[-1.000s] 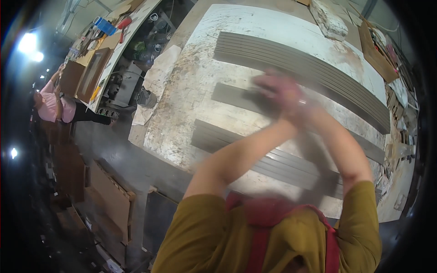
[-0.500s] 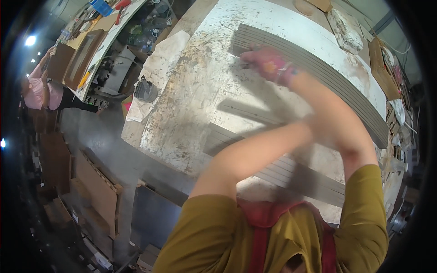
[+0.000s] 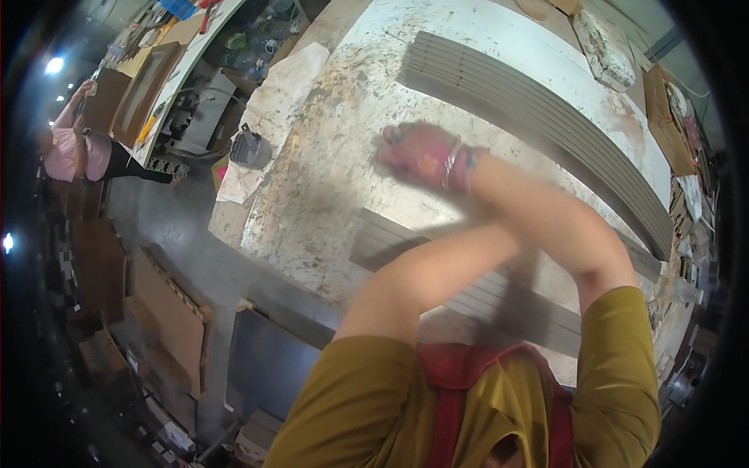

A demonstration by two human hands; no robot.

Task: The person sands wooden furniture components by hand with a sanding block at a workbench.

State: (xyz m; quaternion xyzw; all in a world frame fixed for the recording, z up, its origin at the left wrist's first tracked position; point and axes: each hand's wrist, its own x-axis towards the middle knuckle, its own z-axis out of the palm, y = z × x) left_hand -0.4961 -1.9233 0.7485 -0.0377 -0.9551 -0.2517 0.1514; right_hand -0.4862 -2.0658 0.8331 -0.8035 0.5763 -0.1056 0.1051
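Observation:
My right hand (image 3: 425, 156), in a pink patterned glove, is low over the worn white tabletop. It lies between two sets of grooved grey slats. Motion smears its fingers, and I cannot tell whether anything is under them. The far slats (image 3: 538, 129) lie side by side in a long row beyond the hand. Closer to me is the other set of grey slats (image 3: 382, 234), partly covered by my left forearm. That forearm crosses beneath the right one, which hides my left hand. A grey strip end (image 3: 641, 256) shows to the right of my right forearm.
A dark grey cup (image 3: 250, 150) stands on a whitish cloth (image 3: 242, 183) at the table's left. A whitish block (image 3: 605, 51) sits at the far right near a cardboard box (image 3: 667, 117). Brown panels (image 3: 168, 312) lean at lower left. Another person (image 3: 86, 152) stands by a shelf.
My right hand has come off the far slats and moved toward me and slightly left. The narrow strip seen between the two sets is now mostly hidden behind my right hand and forearm.

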